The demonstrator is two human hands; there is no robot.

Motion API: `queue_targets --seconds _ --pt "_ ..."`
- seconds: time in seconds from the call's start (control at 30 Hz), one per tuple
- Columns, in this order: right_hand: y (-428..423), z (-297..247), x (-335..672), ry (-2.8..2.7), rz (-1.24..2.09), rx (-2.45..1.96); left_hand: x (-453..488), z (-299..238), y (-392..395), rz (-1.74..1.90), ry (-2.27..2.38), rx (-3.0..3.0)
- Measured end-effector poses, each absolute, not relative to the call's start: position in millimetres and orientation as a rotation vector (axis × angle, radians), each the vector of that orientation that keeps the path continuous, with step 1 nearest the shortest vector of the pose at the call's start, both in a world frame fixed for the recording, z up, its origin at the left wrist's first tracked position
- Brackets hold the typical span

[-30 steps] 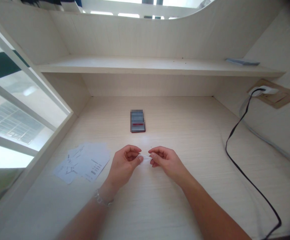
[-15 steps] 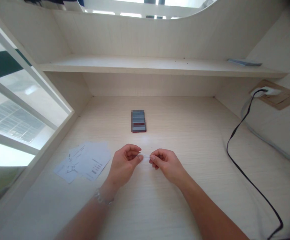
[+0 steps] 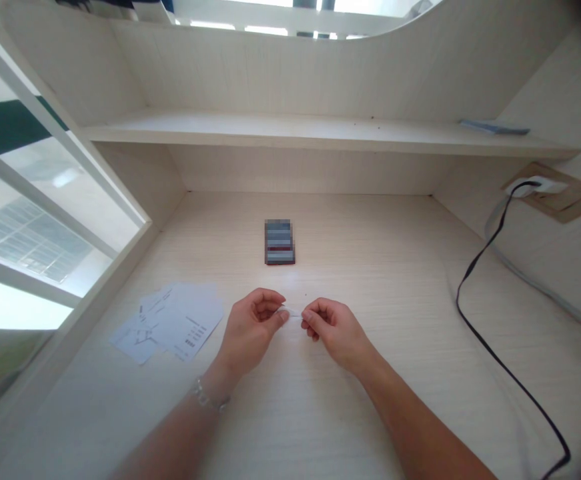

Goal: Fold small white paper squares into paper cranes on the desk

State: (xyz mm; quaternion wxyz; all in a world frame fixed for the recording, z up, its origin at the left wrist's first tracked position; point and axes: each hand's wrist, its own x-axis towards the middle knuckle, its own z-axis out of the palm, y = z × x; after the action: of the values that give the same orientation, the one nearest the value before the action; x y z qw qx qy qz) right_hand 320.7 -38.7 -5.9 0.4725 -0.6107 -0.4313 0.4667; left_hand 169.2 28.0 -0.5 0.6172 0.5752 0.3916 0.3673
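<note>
Between my hands a small folded piece of white paper [image 3: 293, 313] is held just above the desk. My left hand [image 3: 253, 327] pinches its left end between thumb and fingers. My right hand [image 3: 334, 327] pinches the right end, so only a short stretch of the paper shows. Most of it is hidden by my fingers. To the left of my left hand, several printed white sheets [image 3: 183, 320] lie overlapping on the desk. Beyond my hands a small dark rectangular object [image 3: 280, 242], blurred into blocks, lies flat.
The pale wooden desk [image 3: 370, 253] runs back under a shelf [image 3: 280, 127]. A thin bluish flat item [image 3: 495, 127] rests on the shelf's right. At right, a black cable [image 3: 505, 367] leads from a wall socket [image 3: 563, 192]. White rails [image 3: 35, 177] border the left side.
The whole view has shifted very slightly. Both hands keep the same pinch on the paper, with no clear movement relative to the desk.
</note>
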Motion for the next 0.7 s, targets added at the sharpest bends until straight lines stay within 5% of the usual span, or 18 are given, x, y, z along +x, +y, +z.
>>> queue_targets --seconds 0.7 --pt "-47 12 317 -1.650 0.687 -1.642 163 17 27 0.440 0.846 1.907"
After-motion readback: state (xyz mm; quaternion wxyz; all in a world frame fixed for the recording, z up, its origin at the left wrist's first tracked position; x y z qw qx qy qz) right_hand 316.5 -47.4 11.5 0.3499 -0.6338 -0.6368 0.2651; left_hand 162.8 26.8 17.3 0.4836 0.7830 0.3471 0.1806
